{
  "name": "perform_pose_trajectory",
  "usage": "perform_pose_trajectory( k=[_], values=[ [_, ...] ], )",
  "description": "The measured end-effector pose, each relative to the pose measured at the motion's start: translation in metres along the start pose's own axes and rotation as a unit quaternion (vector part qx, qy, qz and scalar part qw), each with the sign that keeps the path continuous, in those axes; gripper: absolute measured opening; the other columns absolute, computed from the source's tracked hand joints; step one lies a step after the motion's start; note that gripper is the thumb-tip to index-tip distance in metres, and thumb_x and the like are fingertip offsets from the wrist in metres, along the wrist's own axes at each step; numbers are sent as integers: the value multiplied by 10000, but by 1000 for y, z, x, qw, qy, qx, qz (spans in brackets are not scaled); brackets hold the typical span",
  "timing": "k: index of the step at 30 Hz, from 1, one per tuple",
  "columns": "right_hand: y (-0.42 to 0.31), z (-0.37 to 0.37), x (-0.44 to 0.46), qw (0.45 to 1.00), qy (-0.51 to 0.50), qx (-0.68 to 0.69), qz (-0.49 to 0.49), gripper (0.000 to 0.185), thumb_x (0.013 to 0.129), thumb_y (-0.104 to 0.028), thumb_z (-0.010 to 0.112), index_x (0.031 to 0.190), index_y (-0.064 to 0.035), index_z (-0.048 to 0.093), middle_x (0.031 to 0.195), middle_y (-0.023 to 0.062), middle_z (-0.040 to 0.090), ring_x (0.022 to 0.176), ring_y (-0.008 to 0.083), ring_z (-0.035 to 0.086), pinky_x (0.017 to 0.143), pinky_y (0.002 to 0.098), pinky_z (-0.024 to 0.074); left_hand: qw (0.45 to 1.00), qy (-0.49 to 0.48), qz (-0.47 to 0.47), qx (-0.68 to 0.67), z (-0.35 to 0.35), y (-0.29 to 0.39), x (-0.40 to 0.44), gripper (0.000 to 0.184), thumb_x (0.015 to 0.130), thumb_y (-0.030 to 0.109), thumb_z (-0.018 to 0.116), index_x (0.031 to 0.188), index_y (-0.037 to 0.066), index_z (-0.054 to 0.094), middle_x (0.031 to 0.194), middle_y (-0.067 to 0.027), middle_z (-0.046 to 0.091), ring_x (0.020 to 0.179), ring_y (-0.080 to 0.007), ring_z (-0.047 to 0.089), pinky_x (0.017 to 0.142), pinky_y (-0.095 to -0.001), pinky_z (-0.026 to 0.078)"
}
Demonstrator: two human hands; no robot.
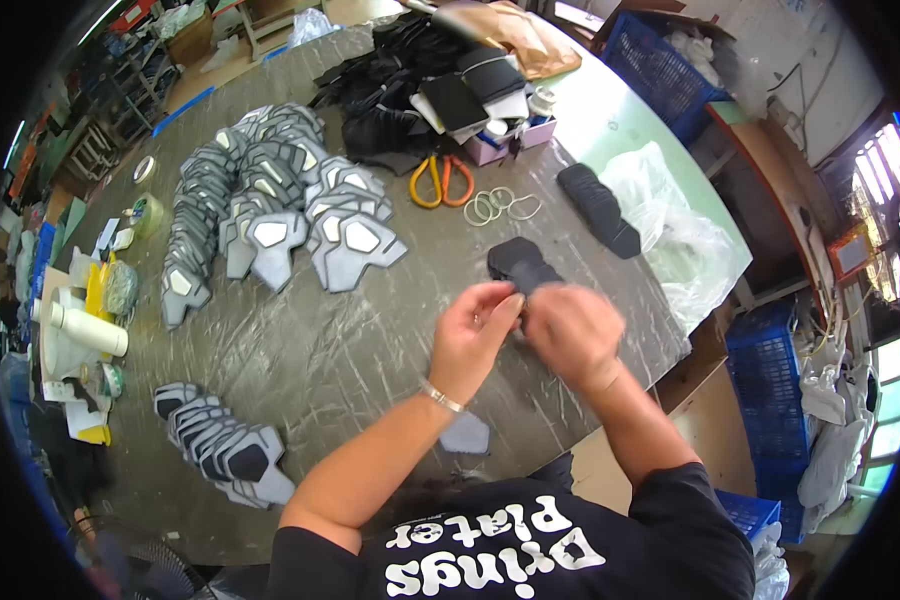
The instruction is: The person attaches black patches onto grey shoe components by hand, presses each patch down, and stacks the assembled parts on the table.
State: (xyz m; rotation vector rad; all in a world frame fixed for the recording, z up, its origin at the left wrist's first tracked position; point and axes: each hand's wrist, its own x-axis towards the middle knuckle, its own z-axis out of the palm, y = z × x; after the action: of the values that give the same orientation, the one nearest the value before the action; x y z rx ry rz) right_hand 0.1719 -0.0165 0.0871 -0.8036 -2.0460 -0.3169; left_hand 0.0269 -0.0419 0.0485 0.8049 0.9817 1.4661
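Note:
Close together over the table, my left hand (473, 332) and my right hand (576, 334) meet at the near edge of a black foam-like pad stack (520, 261). Thumb and fingers of the left are pinched; what lies between them is too small to name. The right is curled closed and blurred by motion, so its grip is hidden. Below my left wrist lies a single grey pad piece (465, 434). Beyond the black stack are several pale rubber bands (484, 208) and orange-handled scissors (441, 182).
Overlapping rows of grey padded pieces (255, 165) cover the table's left, with another row (225, 450) nearer me. A black ridged stack (598, 210) lies beside a clear plastic bag (660, 225) at right. A white bottle (88, 328) lies at far left.

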Motion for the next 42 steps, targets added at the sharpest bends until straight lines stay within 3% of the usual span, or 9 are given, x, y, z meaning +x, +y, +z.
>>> perform_pose_trajectory(
  k=[5, 8, 9, 12, 15, 22, 25, 28, 42],
  values=[
    [-67, 13, -19, 949, -177, 262, -6, 258, 719, -128, 773, 948, -47, 685, 976, 80, 661, 824, 230, 668, 746, 330, 557, 977, 156, -96, -111, -62, 13, -67, 138, 894, 109, 679, 968, 0, 638, 854, -69, 675, 723, -115, 654, 652, -227, 545],
    [-77, 13, -23, 923, -178, 304, 157, 292, 730, -113, 786, 990, -44, 670, 968, 102, 664, 812, 247, 667, 718, 317, 559, 965, 218, -93, -112, -95, 20, -86, 127, 901, 114, 667, 964, 8, 638, 843, -74, 678, 708, -141, 663, 615, -262, 566],
    [-79, 16, -29, 870, -180, 344, 304, 287, 737, -58, 781, 998, -12, 671, 947, 91, 667, 794, 161, 646, 691, 268, 530, 964, 222, -102, -109, -101, 22, -93, 132, 900, 114, 668, 968, 5, 639, 842, -75, 677, 714, -148, 666, 614, -261, 563],
    [-71, 14, -31, 739, -299, 435, 419, 219, 823, -128, 760, 949, 26, 669, 769, 1, 634, 685, 37, 546, 588, 193, 451, 968, 195, -148, -54, -104, 27, -114, 158, 889, 114, 683, 978, -12, 651, 855, -81, 681, 721, -151, 667, 611, -250, 554],
    [-72, 11, -37, 713, -392, 404, 418, 175, 838, -126, 746, 882, 30, 678, 693, -14, 614, 622, 32, 528, 553, 200, 437, 970, 158, -185, -12, -105, 20, -131, 158, 894, 83, 668, 1007, -24, 644, 896, -115, 688, 743, -179, 681, 610, -256, 555],
    [-77, 18, -64, 659, -435, 381, 481, 241, 884, -193, 688, 814, 36, 659, 620, 37, 625, 550, 72, 549, 496, 258, 439, 966, 179, -180, 48, -101, 0, -145, 270, 860, 23, 691, 1097, -41, 579, 856, -93, 670, 693, -121, 661, 579, -225, 541],
    [-81, 25, -54, 666, -437, 369, 479, 264, 923, -202, 648, 790, 25, 623, 569, 3, 574, 496, 50, 509, 441, 237, 393, 966, 192, -156, 78, -102, -2, -140, 354, 858, 27, 692, 1144, -14, 488, 834, -91, 658, 663, -106, 653, 525, -218, 521],
    [-76, 34, -48, 695, -465, 313, 450, 273, 888, -220, 671, 808, 40, 649, 572, 98, 613, 498, 152, 597, 490, 301, 450, 958, 196, -166, 127, -101, 1, -132, 373, 856, 37, 693, 1137, 17, 448, 815, -90, 652, 604, -117, 638, 475, -212, 493],
    [-76, 42, -46, 700, -472, 289, 452, 275, 869, -225, 687, 765, 28, 657, 529, 98, 591, 462, 154, 579, 478, 315, 447, 948, 187, -166, 197, -101, -1, -128, 375, 858, 40, 686, 1145, 14, 445, 803, -78, 636, 553, -98, 621, 441, -206, 466]
  ],
)
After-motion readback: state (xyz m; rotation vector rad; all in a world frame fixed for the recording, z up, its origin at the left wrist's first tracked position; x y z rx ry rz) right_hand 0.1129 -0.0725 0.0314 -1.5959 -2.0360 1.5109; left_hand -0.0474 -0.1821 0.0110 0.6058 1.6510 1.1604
